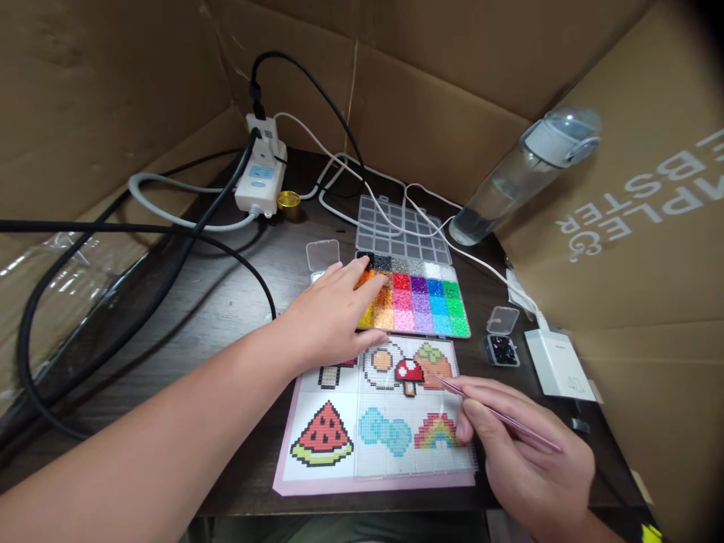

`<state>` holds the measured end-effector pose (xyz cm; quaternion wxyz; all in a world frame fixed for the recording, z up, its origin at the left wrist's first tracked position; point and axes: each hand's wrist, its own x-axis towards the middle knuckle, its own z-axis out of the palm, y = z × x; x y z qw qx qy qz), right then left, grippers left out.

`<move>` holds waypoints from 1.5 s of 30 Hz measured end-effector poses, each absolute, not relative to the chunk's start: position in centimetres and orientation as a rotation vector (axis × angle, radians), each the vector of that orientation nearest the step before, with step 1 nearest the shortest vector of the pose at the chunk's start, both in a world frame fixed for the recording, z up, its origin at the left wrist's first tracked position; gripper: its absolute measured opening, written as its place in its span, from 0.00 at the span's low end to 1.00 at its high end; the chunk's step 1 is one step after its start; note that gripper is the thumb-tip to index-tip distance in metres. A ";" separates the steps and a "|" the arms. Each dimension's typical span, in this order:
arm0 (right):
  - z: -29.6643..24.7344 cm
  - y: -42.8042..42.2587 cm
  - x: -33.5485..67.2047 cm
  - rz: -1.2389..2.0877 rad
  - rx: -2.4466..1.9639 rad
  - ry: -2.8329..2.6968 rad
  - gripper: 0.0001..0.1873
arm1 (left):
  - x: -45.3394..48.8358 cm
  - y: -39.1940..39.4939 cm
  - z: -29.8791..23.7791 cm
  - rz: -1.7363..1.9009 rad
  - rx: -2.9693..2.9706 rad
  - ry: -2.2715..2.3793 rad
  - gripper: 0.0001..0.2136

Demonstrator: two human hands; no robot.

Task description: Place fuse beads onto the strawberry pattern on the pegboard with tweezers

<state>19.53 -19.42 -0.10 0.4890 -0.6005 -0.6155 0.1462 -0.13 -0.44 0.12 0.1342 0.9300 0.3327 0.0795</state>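
Observation:
My left hand (328, 313) stretches over the left side of the bead box (434, 302), fingers spread, its fingertips at the black and orange compartments. Whether it touches the beads I cannot tell. My right hand (523, 452) grips pink tweezers (503, 416), whose tips point left beside a red and white bead mushroom (409, 375). That mushroom lies on a clear pegboard (390, 469) set over a pattern sheet (294, 483). Pictures of an egg, a persimmon-like fruit, a bow (387, 431) and a rainbow (437, 432) show through the board. A watermelon picture (322, 435) is left of it.
At the right are a small open case of dark beads (501, 351), a white adapter (559, 366) and a tilted water bottle (503, 185). A power strip (261, 177), cables and a small gold tin (289, 204) sit behind left. Cardboard walls (430, 75) enclose the table.

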 end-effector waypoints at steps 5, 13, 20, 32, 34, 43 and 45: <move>-1.3 -19.6 19.7 0.409 -1.480 -1.537 0.16 | 0.0 -0.4 0.3 0.192 2.687 0.985 0.38; -1.9 -19.5 19.7 0.452 -1.491 -1.535 0.14 | 0.0 -0.4 0.4 0.191 2.697 0.969 0.38; -2.0 -19.6 19.7 0.483 -1.480 -1.509 0.14 | 0.0 -0.4 0.2 0.207 2.717 0.959 0.38; -2.0 -19.5 19.6 0.513 -1.484 -1.505 0.12 | 0.1 -0.4 0.4 0.190 2.678 0.963 0.38; -2.0 -19.6 19.6 0.506 -1.483 -1.508 0.12 | 0.1 -0.4 0.4 0.188 2.674 0.967 0.38; -2.0 -19.4 19.6 0.512 -1.496 -1.519 0.11 | 0.1 -0.4 0.4 0.186 2.692 0.968 0.38; -1.9 -19.4 19.6 0.514 -1.494 -1.519 0.11 | 0.1 -0.4 0.4 0.187 2.692 0.968 0.38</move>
